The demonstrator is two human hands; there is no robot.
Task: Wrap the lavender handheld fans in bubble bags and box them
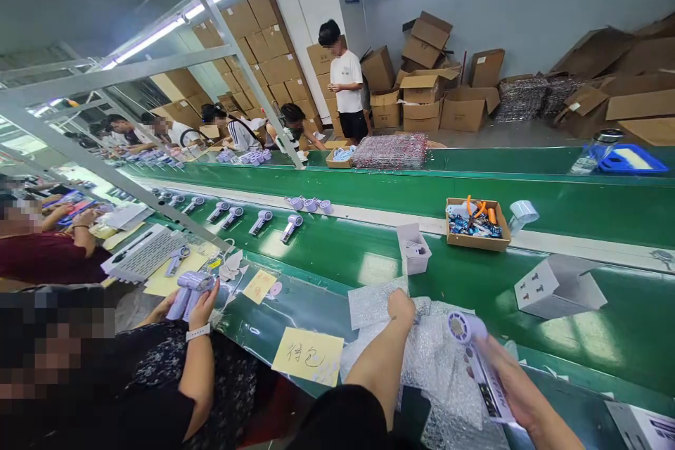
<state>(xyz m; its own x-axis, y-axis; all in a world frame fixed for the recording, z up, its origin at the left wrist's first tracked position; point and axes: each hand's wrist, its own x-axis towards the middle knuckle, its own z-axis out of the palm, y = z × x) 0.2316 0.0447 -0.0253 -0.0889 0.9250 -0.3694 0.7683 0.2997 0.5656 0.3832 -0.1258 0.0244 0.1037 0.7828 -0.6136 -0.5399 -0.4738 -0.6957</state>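
My right hand (514,383) is closed around the handle of a white handheld fan (477,355), its round head pointing up and left. My left hand (401,309) is closed in a pinch on the edge of a stack of clear bubble-wrap bags (429,358) lying at the near edge of the green conveyor (580,327). One bag (374,302) sticks out flat to the left of that hand.
A small open white box (414,249) and a larger white box (559,285) sit on the belt. A cardboard tray of tools (477,225) and a tape roll (522,213) lie beyond. More fans (261,220) ride the belt. A co-worker's hand (203,299) holds a fan at left. A yellow note (307,356) is nearby.
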